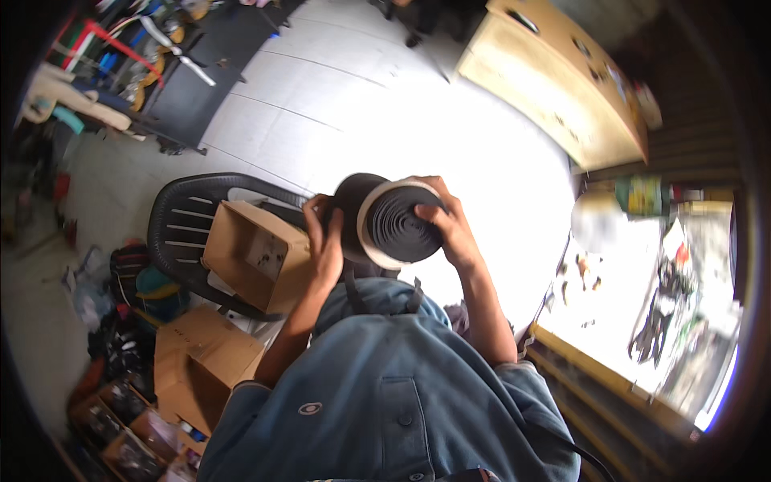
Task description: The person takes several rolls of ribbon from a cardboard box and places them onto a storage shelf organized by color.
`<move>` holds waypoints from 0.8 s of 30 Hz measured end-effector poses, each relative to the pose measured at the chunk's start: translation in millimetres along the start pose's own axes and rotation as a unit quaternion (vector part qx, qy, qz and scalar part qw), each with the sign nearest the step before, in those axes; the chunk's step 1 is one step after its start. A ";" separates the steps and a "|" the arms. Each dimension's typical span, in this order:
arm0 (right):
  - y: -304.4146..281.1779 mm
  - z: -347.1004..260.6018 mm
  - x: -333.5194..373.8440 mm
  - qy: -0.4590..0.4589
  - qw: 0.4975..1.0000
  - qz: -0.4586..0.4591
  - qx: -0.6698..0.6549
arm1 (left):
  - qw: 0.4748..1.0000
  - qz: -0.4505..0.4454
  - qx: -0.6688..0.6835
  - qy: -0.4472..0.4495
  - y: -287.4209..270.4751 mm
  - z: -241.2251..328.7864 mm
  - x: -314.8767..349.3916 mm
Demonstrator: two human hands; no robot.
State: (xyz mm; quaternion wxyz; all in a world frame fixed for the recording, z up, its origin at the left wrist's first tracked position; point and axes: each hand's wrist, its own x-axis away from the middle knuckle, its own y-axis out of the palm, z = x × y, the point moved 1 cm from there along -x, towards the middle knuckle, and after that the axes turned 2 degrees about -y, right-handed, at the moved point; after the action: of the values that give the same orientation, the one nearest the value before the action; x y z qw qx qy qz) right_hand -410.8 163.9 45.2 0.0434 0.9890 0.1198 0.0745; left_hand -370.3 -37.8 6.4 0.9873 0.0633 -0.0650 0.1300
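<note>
In front of my chest I hold a thick roll of black strap (401, 223), its coiled layers showing on the right-hand face. A beige band runs round the edge of that face. Left of it is a darker black part (353, 201); I cannot tell whether this is a second roll pressed against the first. My left hand (324, 241) grips the left side with bent fingers. On the right, my right hand (446, 223) is wrapped over the rim, its thumb lying on the coiled face.
A black slatted chair (181, 217) at left bears an open cardboard box (233, 249). Below are another open carton (181, 345) and bins of small items (120, 426). A cluttered rack (185, 96), a wooden desk (554, 88) and a bright worktable (598, 353) stand around.
</note>
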 end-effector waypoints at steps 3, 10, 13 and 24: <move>20.2 -9.2 -66.7 -0.015 0.999 -0.017 0.027 | 0.996 0.076 0.039 -0.016 12.8 0.7 -42.1; 71.5 -48.8 -217.9 0.028 0.997 -0.067 0.008 | 0.938 0.112 0.318 -0.079 -0.1 -8.8 -180.2; 97.0 -63.0 -283.3 -0.007 0.996 -0.084 0.033 | 0.959 0.090 0.265 0.038 -17.2 29.9 -241.2; 215.3 -117.2 -473.2 0.071 0.955 -0.283 -0.061 | 0.966 0.184 0.175 0.049 -127.6 138.9 -388.0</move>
State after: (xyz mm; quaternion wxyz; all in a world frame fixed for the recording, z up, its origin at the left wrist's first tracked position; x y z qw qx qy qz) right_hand -834.0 -151.7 118.2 0.1148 0.9023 0.3926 0.1360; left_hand -723.6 -276.2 72.9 0.9220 0.2159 -0.0037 0.3215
